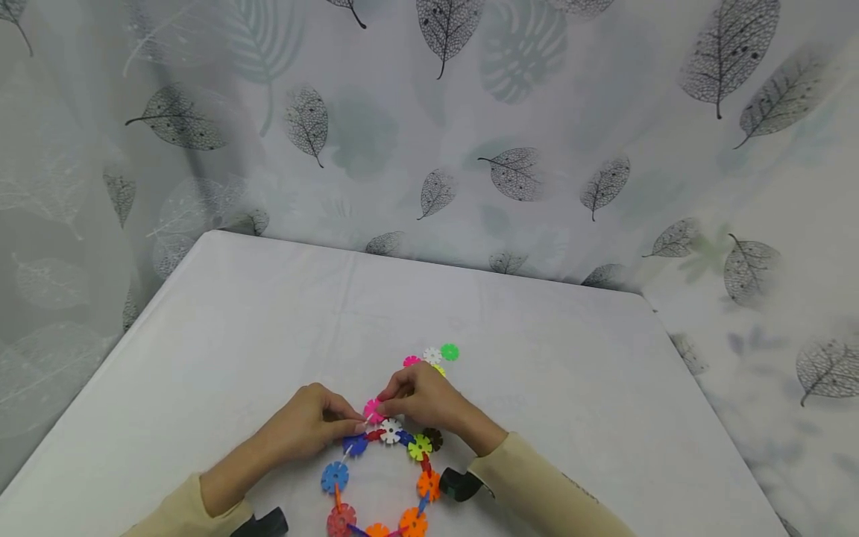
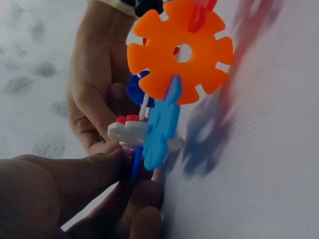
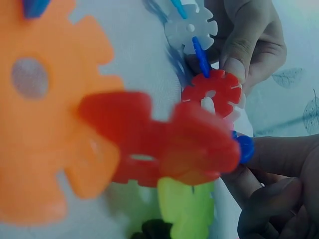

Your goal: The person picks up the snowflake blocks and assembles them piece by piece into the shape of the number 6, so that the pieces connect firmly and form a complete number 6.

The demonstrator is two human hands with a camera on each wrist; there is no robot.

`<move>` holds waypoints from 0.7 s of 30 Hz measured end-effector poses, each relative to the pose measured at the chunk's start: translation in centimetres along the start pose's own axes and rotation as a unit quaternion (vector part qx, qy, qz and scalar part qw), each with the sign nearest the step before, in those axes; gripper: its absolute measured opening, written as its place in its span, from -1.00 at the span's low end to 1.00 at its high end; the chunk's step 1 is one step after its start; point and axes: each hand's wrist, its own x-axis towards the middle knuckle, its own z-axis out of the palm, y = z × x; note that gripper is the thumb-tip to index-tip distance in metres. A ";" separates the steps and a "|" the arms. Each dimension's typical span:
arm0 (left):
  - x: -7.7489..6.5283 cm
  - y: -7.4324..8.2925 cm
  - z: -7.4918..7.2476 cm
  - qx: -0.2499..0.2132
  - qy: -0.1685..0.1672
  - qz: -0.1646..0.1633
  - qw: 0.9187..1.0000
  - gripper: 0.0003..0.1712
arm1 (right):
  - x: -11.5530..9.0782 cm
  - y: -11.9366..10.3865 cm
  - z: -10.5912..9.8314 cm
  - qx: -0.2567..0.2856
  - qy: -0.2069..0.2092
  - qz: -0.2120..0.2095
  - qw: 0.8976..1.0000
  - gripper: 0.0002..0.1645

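Above white cloth (image 1: 570, 388), before leaf-printed curtains (image 1: 396, 134), the right hand (image 1: 428, 399) pinches a pink disc (image 1: 371, 409), the left (image 1: 307, 425) apparently a white piece (image 1: 368, 419).

Left grip (image 1: 302, 426), right grip (image 1: 429, 400) near each other, both pinching; sleeved forearms (image 1: 540, 485) angled inward.

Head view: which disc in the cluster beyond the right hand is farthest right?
The green disc, at the cluster's right end. The white disc, yellow disc and pink disc there sit farther left, the last two partly behind the right hand.
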 end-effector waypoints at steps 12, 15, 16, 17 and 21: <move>-0.2 -0.5 0.1 -0.019 -0.001 0.002 1.000 -0.84 | -0.7 0.1 -0.1 -0.016 -0.006 -0.008 1.000 -0.90; -0.2 -0.5 0.0 -0.023 -0.006 0.003 1.000 -0.83 | -0.8 0.2 -0.4 -0.024 -0.003 -0.012 1.000 -0.87; -0.2 -0.5 0.0 -0.023 -0.008 0.002 1.000 -0.83 | -0.8 0.3 -0.5 -0.025 -0.002 -0.011 1.000 -0.85; -0.2 -0.5 -0.1 -0.023 -0.010 0.000 1.000 -0.83 | -0.8 0.3 -0.6 -0.027 0.001 -0.010 1.000 -0.84; -0.2 -0.5 -0.2 -0.028 -0.018 -0.005 0.999 -0.83 | -0.9 0.4 -0.9 -0.033 0.015 0.006 0.999 -0.80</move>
